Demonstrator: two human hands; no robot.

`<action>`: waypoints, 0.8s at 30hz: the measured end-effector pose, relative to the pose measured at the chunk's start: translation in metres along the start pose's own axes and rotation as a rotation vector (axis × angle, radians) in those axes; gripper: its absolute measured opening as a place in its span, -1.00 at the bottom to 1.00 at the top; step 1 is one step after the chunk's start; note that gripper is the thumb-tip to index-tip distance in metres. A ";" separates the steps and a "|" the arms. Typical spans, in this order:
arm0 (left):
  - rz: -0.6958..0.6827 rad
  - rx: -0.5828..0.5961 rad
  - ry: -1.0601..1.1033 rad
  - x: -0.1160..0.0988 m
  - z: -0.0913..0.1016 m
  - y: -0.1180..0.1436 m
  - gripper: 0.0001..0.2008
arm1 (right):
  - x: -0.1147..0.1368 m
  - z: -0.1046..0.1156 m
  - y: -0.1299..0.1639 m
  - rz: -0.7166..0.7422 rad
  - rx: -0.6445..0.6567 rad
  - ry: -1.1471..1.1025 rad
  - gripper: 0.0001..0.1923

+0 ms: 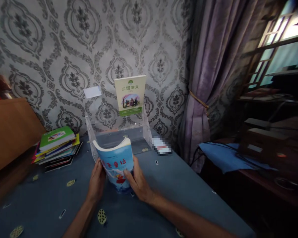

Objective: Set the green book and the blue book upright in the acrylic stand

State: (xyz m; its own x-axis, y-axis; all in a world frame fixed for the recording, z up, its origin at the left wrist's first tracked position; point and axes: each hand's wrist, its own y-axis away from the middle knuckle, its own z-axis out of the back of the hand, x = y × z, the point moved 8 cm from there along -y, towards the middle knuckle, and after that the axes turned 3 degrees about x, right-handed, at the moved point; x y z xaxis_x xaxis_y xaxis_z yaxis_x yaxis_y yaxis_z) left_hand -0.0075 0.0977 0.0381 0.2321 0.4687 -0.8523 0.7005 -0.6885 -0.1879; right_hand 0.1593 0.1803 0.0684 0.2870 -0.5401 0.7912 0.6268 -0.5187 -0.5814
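Note:
A blue-covered book (115,163) with red Chinese characters stands upright on the blue cloth, its top edge curved. My left hand (97,180) grips its left side and my right hand (138,180) grips its lower right side. Just behind it stands a clear acrylic stand (142,127) with stepped shelves. On the stand's back tier a green and cream book (130,95) stands upright, facing me.
A stack of several colourful books (56,144) lies at the left on the blue patterned tablecloth (176,185). A wooden board (10,129) rises at far left. Patterned wallpaper is behind, a purple curtain (206,86) at right, and dark furniture beside the window.

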 end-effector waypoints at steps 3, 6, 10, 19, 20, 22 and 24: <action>-0.013 -0.006 -0.009 -0.001 0.001 0.003 -0.57 | -0.002 -0.002 0.002 -0.009 -0.003 0.011 -0.41; -0.023 -0.020 -0.024 -0.003 0.004 0.004 -0.53 | -0.001 0.001 0.001 -0.033 -0.007 0.017 -0.46; -0.017 -0.054 -0.037 -0.005 0.007 0.006 -0.52 | -0.001 0.003 -0.002 -0.084 0.001 -0.010 -0.48; -0.008 -0.044 -0.059 -0.008 0.007 0.008 -0.48 | 0.000 0.006 -0.005 -0.098 -0.014 -0.025 -0.49; -0.008 -0.034 -0.064 -0.009 0.006 0.009 -0.49 | 0.000 0.007 -0.006 -0.100 -0.019 -0.022 -0.49; -0.007 -0.019 -0.074 -0.011 0.004 0.011 -0.51 | 0.001 0.011 -0.008 -0.099 -0.035 -0.011 -0.51; -0.005 -0.018 -0.100 -0.014 0.004 0.012 -0.56 | 0.002 0.016 -0.011 -0.091 -0.060 0.004 -0.53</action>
State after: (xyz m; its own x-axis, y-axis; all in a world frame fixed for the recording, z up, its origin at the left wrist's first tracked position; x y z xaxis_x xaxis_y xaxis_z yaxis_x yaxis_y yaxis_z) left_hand -0.0047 0.0807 0.0455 0.1603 0.4142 -0.8960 0.7138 -0.6756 -0.1846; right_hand 0.1643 0.1953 0.0792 0.2277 -0.4914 0.8406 0.6055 -0.6047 -0.5175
